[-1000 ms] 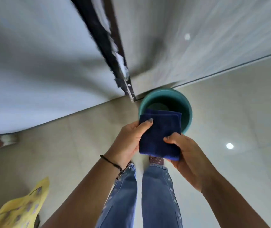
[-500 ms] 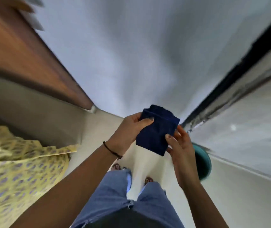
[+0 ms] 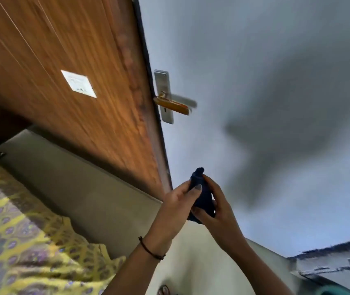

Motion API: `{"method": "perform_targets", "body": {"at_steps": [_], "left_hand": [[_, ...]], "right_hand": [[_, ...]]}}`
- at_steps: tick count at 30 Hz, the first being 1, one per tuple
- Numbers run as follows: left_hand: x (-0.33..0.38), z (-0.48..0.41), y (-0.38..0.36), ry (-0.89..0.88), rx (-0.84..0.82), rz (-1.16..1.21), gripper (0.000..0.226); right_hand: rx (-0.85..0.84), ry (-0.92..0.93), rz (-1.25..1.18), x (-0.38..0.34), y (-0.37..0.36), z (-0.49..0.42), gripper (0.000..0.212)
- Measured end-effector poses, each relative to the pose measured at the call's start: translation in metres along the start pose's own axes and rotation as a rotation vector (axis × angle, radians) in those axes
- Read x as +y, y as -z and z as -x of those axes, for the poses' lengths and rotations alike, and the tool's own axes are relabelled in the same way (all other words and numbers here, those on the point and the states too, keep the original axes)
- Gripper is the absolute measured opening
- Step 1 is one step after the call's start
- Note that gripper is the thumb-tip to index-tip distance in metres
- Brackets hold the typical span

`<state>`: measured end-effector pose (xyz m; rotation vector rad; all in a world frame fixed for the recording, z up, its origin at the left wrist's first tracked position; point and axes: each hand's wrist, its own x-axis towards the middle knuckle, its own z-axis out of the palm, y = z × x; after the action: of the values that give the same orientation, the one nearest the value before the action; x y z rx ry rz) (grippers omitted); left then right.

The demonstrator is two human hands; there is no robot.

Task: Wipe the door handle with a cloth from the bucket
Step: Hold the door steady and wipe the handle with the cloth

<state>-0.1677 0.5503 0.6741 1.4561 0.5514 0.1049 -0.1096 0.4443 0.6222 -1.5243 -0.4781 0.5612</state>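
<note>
While both hands (image 3: 199,206) grip the bunched cloth (image 3: 201,194) | handle (image 3: 173,105) well above, unobstructed | door (image 3: 80,81) left

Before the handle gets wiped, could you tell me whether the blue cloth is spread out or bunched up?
Bunched up: the blue cloth is gathered into a wad between the left hand and right hand.

cloth (image 3: 201,193) now bunched between both hands, door handle (image 3: 173,106) come into view
</note>
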Motion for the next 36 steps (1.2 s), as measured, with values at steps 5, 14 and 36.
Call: {"method": "perform_targets", "body": {"at_steps": [5,14,36], "left_hand": [[0.033,-0.038,0.075,-0.091,-0.099,-0.219,0.017],[0.069,-0.162,0.164,-0.570,0.275,-0.481,0.050],[0.105,-0.324,0.244,-1.387,0.429,-1.025,0.088]], "right_hand": [[0.169,0.003,0.000,-0.017,-0.050,-0.047,0.064],[0.392,0.170,0.149,-0.064,-0.057,-0.142,0.073],[0.719,0.107,1.400,-0.067,-0.134,-0.297,0.046]]}}
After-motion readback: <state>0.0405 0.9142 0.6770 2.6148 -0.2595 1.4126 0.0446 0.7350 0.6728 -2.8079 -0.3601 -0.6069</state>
